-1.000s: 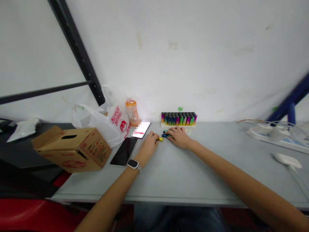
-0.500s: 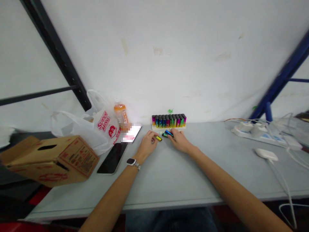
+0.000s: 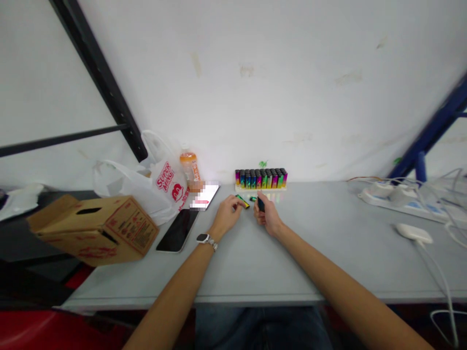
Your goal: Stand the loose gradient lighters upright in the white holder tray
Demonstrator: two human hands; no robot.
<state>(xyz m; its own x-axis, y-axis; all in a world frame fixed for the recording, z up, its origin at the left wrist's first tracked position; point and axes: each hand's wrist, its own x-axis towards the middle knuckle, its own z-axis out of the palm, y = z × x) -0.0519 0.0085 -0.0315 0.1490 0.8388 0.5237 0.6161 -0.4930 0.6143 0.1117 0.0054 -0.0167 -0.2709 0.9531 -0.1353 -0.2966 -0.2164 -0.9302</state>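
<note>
Rows of colourful lighters with black tops stand upright in a pale tray [image 3: 280, 189] against the wall. In front of its left end lies a yellow-green lighter [image 3: 242, 201], with the fingertips of my left hand [image 3: 227, 212] closed at it. My right hand [image 3: 269, 216] is closed around a dark lighter [image 3: 261, 204], held upright just in front of the tray. Another green lighter [image 3: 253, 199] lies between my hands, partly hidden by my right hand.
A cardboard box [image 3: 126, 228], a plastic bag [image 3: 153, 187], an orange bottle [image 3: 190, 170], a dark phone [image 3: 177, 231] and a lit phone [image 3: 209, 196] are on the left. On the right are a power strip [image 3: 397, 206] and a white charger [image 3: 414, 233].
My right hand has turned and lifted its lighter from lying flat to upright, away from the green one. My left fingers have shifted on the yellow-green lighter. The camera view has moved slightly.
</note>
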